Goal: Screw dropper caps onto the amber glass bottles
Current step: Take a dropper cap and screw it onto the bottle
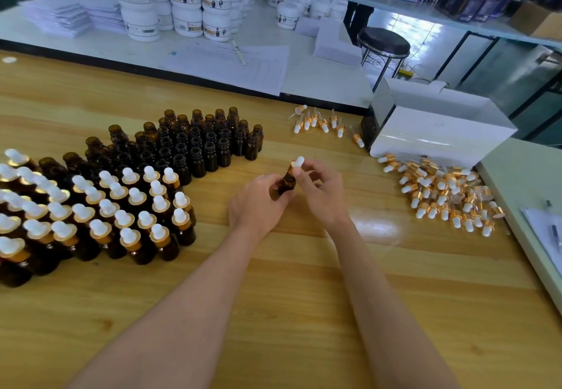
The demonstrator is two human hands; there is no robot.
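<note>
Curling hands [258, 203] cover most of the bottle [288, 181]; cap [298, 163] collar obscured.

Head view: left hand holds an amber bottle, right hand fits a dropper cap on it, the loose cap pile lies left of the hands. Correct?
Wrong side: the head view shows the loose cap pile right of the hands. The left hand holds the amber bottle, the right hand fits the dropper cap.

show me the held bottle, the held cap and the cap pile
held bottle [288, 182], head view, amber shoulder
held cap [299, 162], head view, white rubber bulb
cap pile [442, 189], head view, middle of heap
</note>
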